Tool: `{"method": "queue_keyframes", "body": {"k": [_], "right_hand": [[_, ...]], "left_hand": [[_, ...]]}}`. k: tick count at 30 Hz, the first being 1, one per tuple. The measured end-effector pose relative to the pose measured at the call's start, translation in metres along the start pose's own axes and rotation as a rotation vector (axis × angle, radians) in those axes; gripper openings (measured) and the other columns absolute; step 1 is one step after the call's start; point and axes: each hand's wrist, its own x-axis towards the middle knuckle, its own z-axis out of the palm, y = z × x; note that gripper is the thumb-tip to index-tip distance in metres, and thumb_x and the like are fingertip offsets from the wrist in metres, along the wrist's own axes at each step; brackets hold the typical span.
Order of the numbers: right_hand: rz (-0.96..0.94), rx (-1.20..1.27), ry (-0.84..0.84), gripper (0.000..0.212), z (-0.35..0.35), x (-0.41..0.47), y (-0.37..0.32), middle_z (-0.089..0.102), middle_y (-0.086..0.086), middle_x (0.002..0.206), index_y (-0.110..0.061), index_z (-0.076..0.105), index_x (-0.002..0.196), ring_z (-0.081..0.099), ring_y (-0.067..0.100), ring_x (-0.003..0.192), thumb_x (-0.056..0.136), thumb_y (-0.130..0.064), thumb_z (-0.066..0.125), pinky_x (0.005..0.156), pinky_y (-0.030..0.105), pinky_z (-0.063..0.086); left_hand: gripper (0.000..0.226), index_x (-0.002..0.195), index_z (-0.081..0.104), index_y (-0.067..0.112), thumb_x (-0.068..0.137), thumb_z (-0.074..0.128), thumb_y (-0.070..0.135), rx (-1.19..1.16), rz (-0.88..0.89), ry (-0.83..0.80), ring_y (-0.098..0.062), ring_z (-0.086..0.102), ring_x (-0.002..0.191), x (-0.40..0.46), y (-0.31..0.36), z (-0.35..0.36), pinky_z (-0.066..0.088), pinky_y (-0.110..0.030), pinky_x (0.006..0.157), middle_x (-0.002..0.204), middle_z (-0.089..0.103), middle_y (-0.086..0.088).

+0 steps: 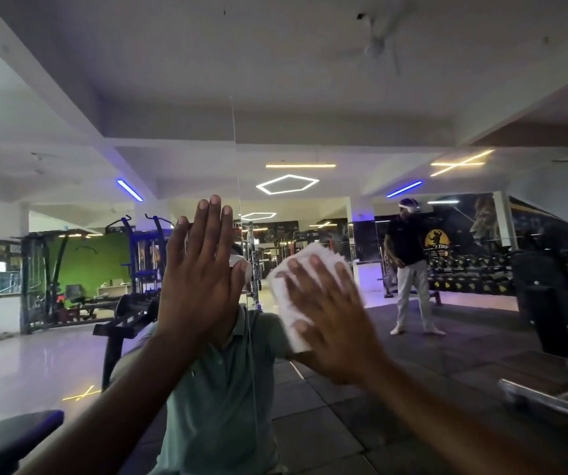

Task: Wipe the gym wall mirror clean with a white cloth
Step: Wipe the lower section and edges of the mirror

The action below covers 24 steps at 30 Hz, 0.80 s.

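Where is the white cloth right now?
In the head view the cloth sits right of centre, pressed flat against the mirror under the right hand, beside the open left hand.

Dim gym, blue and warm ceiling strips (299,165) glowing, daylight at left, edges bowed — soft, slightly blurred.

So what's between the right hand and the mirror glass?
The white cloth: the head view shows the right hand with spread fingers pressing it flat against the mirror. The left hand is raised bare.
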Motion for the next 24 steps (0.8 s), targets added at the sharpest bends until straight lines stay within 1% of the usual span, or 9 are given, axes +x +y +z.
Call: {"method": "queue_keyframes", "body": {"k": [2, 4, 7, 9, 11, 13, 17, 20, 24], "right_hand": [[0.130, -0.026, 0.065, 0.071, -0.005, 0.008, 0.060, 0.012, 0.006, 0.177, -0.026, 0.007, 0.169, 0.009, 0.031, 0.164, 0.105, -0.046, 0.030, 0.125, 0.068, 0.017], [0.432, -0.054, 0.155, 0.067, -0.015, 0.013, 0.105, 0.019, 0.009, 0.176, -0.019, 0.016, 0.168, 0.014, 0.033, 0.163, 0.109, -0.051, 0.023, 0.123, 0.069, 0.021], [0.692, -0.099, 0.254, 0.069, -0.004, 0.022, 0.064, 0.015, 0.012, 0.176, -0.014, 0.022, 0.168, 0.013, 0.037, 0.162, 0.110, -0.052, 0.025, 0.125, 0.067, 0.019], [0.517, -0.031, 0.158, 0.073, 0.009, 0.017, -0.011, 0.006, 0.010, 0.178, -0.013, 0.019, 0.169, 0.003, 0.037, 0.163, 0.106, -0.046, 0.038, 0.128, 0.065, 0.012], [0.224, 0.049, 0.019, 0.070, 0.012, -0.001, -0.061, 0.005, 0.006, 0.178, -0.016, 0.021, 0.169, 0.000, 0.034, 0.164, 0.107, -0.050, 0.023, 0.128, 0.066, 0.011], [0.070, 0.039, -0.010, 0.068, 0.005, -0.004, -0.038, 0.007, 0.003, 0.178, -0.022, 0.021, 0.169, 0.003, 0.031, 0.164, 0.109, -0.053, 0.013, 0.128, 0.064, 0.013], [0.373, -0.071, 0.123, 0.067, -0.008, 0.014, 0.072, 0.019, 0.011, 0.175, -0.014, 0.024, 0.166, 0.016, 0.034, 0.162, 0.108, -0.047, 0.028, 0.123, 0.067, 0.021], [0.705, -0.084, 0.229, 0.069, -0.002, 0.013, 0.053, 0.022, 0.014, 0.174, -0.010, 0.026, 0.166, 0.020, 0.039, 0.160, 0.109, -0.050, 0.018, 0.124, 0.066, 0.021], [0.407, -0.006, 0.078, 0.072, 0.017, -0.029, -0.054, 0.011, 0.013, 0.177, -0.010, 0.024, 0.167, 0.005, 0.038, 0.163, 0.106, -0.047, 0.028, 0.130, 0.062, 0.004]], "left_hand": [[0.073, 0.166, 0.016, 0.000, 0.105, 0.034, 0.037, -0.007, 0.002, -0.004, -0.032, 0.007, 0.163, 0.000, 0.001, -0.001, 0.018, -0.058, 0.128, 0.175, 0.008, -0.020], [0.072, 0.166, 0.015, 0.001, 0.106, 0.029, 0.038, -0.019, -0.001, -0.014, -0.032, 0.006, 0.163, 0.001, 0.001, -0.002, 0.017, -0.058, 0.129, 0.175, 0.008, -0.019], [0.072, 0.166, 0.015, 0.001, 0.106, 0.030, 0.037, -0.026, -0.004, -0.019, -0.032, 0.005, 0.163, 0.000, 0.002, -0.003, 0.016, -0.058, 0.129, 0.175, 0.007, -0.019], [0.073, 0.166, 0.016, 0.000, 0.106, 0.035, 0.036, -0.017, -0.004, -0.018, -0.032, 0.006, 0.163, 0.001, 0.003, -0.004, 0.016, -0.057, 0.129, 0.174, 0.008, -0.020], [0.073, 0.166, 0.016, 0.000, 0.106, 0.037, 0.036, -0.011, -0.002, -0.022, -0.032, 0.006, 0.163, 0.001, 0.002, -0.004, 0.015, -0.056, 0.129, 0.174, 0.008, -0.020], [0.073, 0.166, 0.015, 0.000, 0.106, 0.037, 0.035, -0.018, 0.003, -0.028, -0.032, 0.006, 0.163, 0.001, 0.000, -0.004, 0.014, -0.055, 0.130, 0.175, 0.007, -0.020], [0.072, 0.166, 0.014, 0.001, 0.107, 0.031, 0.038, -0.013, 0.005, -0.047, -0.032, 0.004, 0.163, 0.002, 0.000, -0.005, 0.014, -0.056, 0.129, 0.175, 0.005, -0.020], [0.071, 0.166, 0.012, 0.001, 0.108, 0.028, 0.038, -0.011, -0.006, -0.067, -0.032, 0.001, 0.163, 0.002, 0.002, -0.006, 0.014, -0.057, 0.129, 0.175, 0.003, -0.019], [0.071, 0.166, 0.012, 0.001, 0.109, 0.026, 0.039, -0.009, 0.004, -0.079, -0.032, 0.002, 0.163, 0.002, 0.000, -0.007, 0.014, -0.056, 0.129, 0.175, 0.004, -0.019]]}}
